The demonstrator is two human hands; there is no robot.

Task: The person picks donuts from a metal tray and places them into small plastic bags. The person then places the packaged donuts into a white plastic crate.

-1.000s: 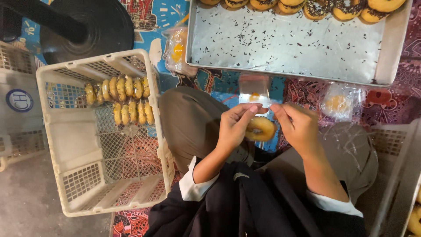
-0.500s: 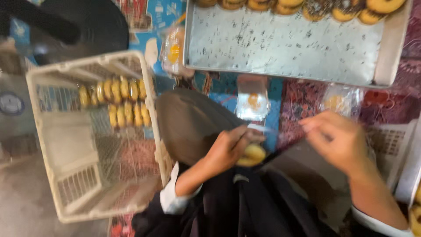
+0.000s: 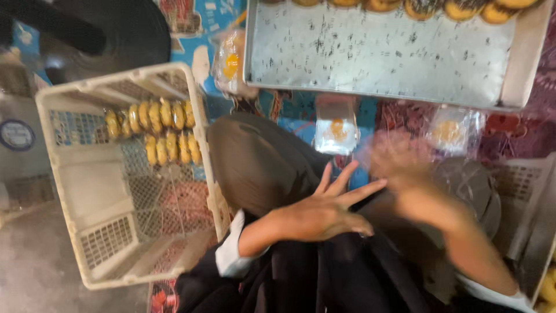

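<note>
My left hand (image 3: 324, 211) hovers over my lap with its fingers spread wide and nothing in it. My right hand (image 3: 405, 171) is a blur just to its right, near my knee; what it holds cannot be made out. A clear-wrapped round bun (image 3: 336, 128) lies on the patterned cloth just beyond both hands. Another wrapped bun (image 3: 449, 130) lies farther right. My brown-clad knee (image 3: 260, 162) rises between the hands and the crate.
A white plastic crate (image 3: 63, 174) at left holds two rows of yellow wrapped buns (image 3: 156, 133). A large metal tray (image 3: 376, 58) at the top carries donuts (image 3: 428, 7) along its far edge. One more wrapped bun (image 3: 231, 61) lies beside the tray. A second crate (image 3: 527, 203) sits at right.
Both hands held a bun between them a second ago. The left hand has since opened and spread its fingers; the right hand swung right and is blurred. The bun is out of sight.
</note>
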